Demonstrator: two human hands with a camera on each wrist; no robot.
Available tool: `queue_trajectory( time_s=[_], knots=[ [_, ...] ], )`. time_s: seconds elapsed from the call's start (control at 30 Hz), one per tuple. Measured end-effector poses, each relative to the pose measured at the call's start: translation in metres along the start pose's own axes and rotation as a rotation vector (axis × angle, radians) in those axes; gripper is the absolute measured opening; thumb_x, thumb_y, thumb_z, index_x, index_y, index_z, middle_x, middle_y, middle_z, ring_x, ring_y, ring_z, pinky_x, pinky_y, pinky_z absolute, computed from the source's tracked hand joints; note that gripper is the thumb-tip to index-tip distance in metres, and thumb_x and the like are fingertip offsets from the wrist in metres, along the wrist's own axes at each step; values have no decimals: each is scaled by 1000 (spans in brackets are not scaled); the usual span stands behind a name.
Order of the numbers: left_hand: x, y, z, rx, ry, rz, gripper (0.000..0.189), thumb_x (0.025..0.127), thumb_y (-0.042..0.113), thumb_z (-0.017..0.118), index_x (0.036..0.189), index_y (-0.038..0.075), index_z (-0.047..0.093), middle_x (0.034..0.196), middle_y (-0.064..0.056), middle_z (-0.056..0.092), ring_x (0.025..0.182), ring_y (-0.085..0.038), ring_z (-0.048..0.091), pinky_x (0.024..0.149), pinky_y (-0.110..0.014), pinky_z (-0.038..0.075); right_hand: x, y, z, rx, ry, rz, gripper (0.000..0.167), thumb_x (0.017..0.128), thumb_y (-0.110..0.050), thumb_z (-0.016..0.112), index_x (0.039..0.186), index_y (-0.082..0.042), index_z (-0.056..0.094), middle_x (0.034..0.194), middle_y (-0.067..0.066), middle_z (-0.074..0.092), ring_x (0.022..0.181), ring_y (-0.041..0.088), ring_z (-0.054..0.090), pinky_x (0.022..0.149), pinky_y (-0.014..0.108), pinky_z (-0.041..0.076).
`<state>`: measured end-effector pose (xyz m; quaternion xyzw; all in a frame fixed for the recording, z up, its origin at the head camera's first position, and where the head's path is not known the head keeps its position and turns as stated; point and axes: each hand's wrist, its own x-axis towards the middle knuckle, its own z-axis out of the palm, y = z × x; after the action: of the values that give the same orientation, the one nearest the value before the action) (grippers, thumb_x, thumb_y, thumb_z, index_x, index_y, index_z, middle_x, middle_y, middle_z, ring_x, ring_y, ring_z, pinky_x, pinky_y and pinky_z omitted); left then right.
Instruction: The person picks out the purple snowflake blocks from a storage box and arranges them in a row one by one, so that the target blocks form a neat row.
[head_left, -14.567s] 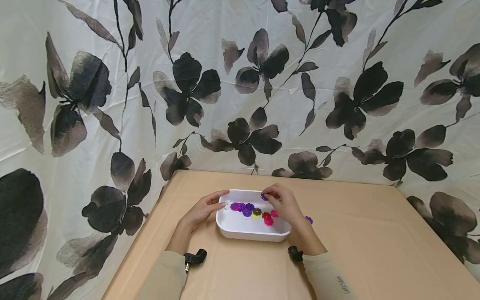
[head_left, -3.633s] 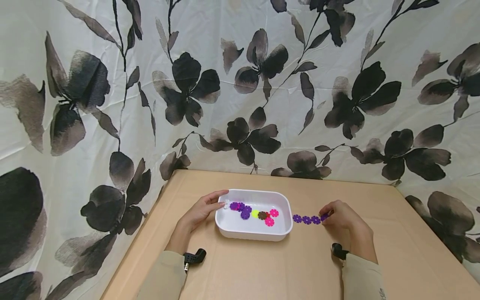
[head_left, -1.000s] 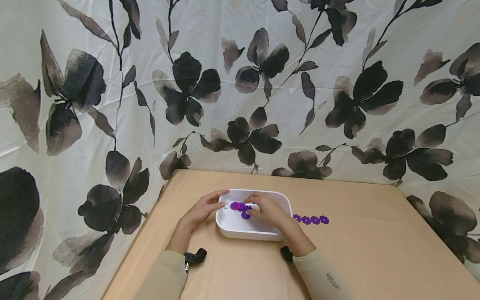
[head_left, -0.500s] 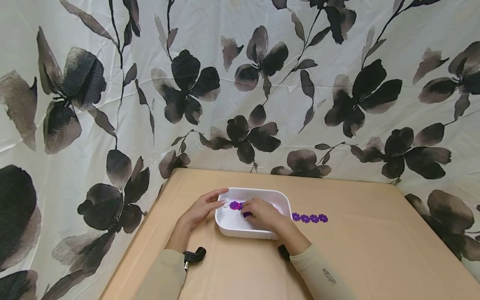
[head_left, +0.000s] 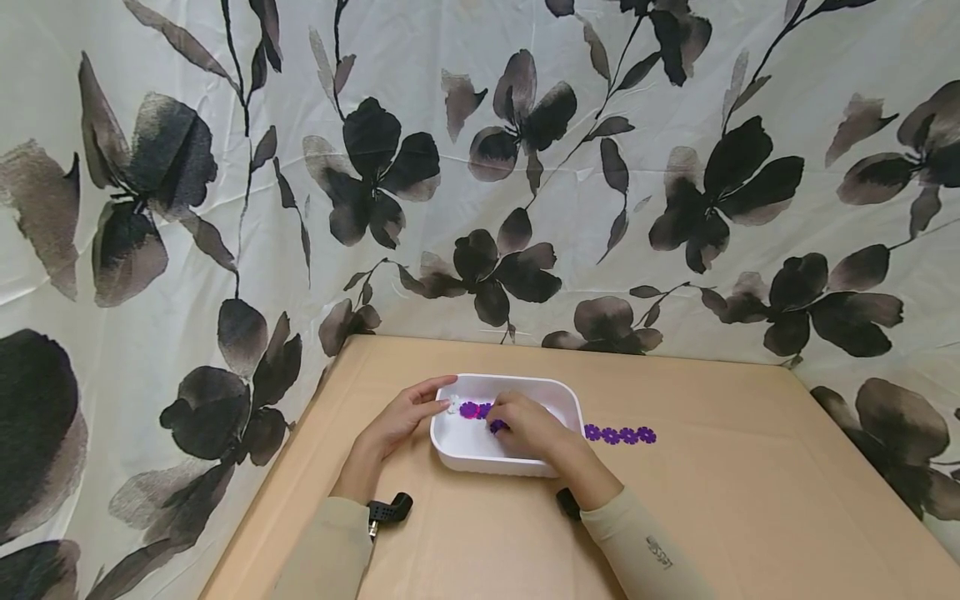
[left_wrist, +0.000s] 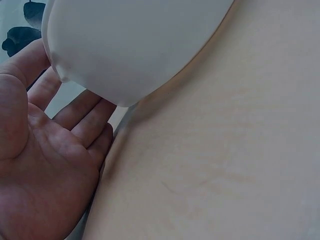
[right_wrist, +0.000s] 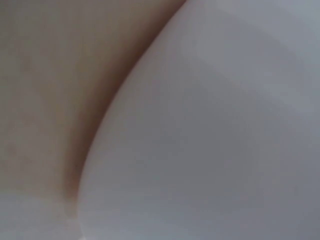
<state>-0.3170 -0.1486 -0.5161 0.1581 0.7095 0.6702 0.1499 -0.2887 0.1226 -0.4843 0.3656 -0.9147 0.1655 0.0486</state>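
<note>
From here I see a white plastic, round-cornered tray [head_left: 480, 467] upright on the worktop [head_left: 750, 467], purple flower-shaped pieces [head_left: 468, 409] inside — four purple flowers [head_left: 628, 436] lined up beside its right end.

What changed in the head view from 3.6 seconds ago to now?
The right hand let go of the rightmost purple flower, moved left into the white tray and now pinches another purple flower. The left hand and the tray stayed put.
</note>
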Motion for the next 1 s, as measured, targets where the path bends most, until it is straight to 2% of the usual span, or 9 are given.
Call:
queue_trajectory(
  time_s=[0.2,0.3,0.43,0.6,0.87,1.0],
  knots=[
    [1,-2,0,-9,-2,6,51,102,16,67,151,17,55,161,-8,48,149,-30,43,127,-52,26,1,1,0,-3,17,20,17,88,-5,78,103,-11,81,101,1,73,96,15,65,94,35,58],
    [1,-1,0,-13,-3,10,51,102,16,67,151,17,55,161,-8,48,149,-31,43,127,-53,26,2,1,-1,17,28,30,16,89,-1,76,100,-10,82,99,1,71,92,14,63,90,33,59],
    [0,0,0,-14,-5,9,52,101,18,68,151,17,55,162,-9,47,150,-31,43,128,-53,25,1,2,-2,74,40,41,18,89,6,75,96,-9,82,96,1,71,88,13,65,85,31,60],
    [-1,0,1,-13,-5,5,53,101,22,70,152,17,55,163,-8,46,152,-31,40,128,-53,23,-3,6,-5,198,62,60,16,89,6,77,98,-7,81,97,2,75,91,14,69,87,32,61],
    [-2,1,2,-14,-11,-5,55,100,22,70,152,17,54,164,-8,44,151,-32,40,128,-53,23,-15,19,-18,376,221,144,14,89,4,78,101,-4,80,100,3,76,93,17,71,84,31,63],
    [-2,2,2,-10,-8,1,53,101,20,69,152,17,55,163,-8,45,151,-31,41,128,-53,24,-26,33,-32,458,321,232,14,90,4,77,100,-5,80,101,4,76,94,21,72,84,34,64]
  ],
)
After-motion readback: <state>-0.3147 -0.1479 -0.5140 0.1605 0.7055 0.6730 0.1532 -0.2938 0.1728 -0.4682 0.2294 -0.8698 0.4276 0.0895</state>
